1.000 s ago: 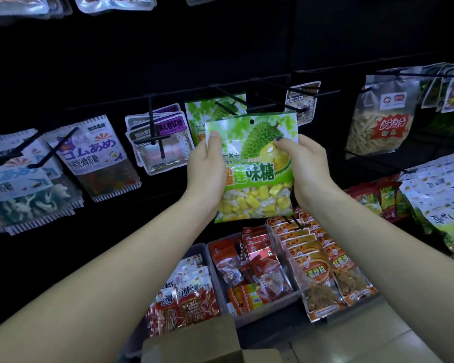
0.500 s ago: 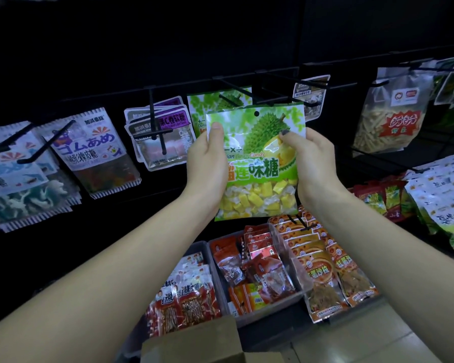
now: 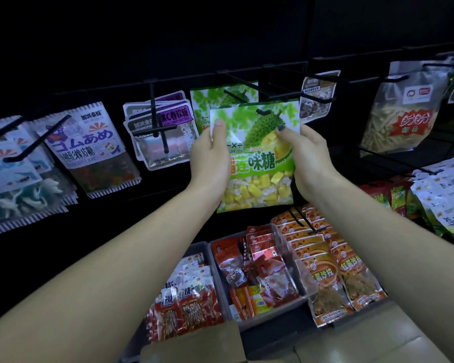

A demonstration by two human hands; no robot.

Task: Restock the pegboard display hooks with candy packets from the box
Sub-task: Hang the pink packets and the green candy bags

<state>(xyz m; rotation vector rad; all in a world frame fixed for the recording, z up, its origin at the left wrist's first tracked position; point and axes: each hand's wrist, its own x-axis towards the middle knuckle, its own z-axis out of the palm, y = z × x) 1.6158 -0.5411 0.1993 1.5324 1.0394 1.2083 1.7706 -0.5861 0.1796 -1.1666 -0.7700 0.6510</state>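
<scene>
A green durian candy packet (image 3: pixel 257 163) with yellow candies showing at its bottom is held upright in front of the black pegboard. My left hand (image 3: pixel 210 155) grips its left edge, thumb on the front. My right hand (image 3: pixel 304 158) pinches its right side. The packet's hang hole sits at the tip of a black hook (image 3: pixel 247 87). A second durian packet (image 3: pixel 220 100) hangs further back on that hook. The brown cardboard box (image 3: pixel 192 344) shows a flap at the bottom edge.
Gummy packets (image 3: pixel 89 148) and purple soft-candy packets (image 3: pixel 163 127) hang on hooks to the left. A clear snack bag (image 3: pixel 401 111) hangs at the right. Below, grey bins (image 3: pixel 273 310) hold red and orange snack packets. More green packets (image 3: pixel 443 200) lie at the right.
Both hands have lifted the durian packet up and toward the pegboard, bringing its hang hole to the hook's tip. The grip is unchanged.
</scene>
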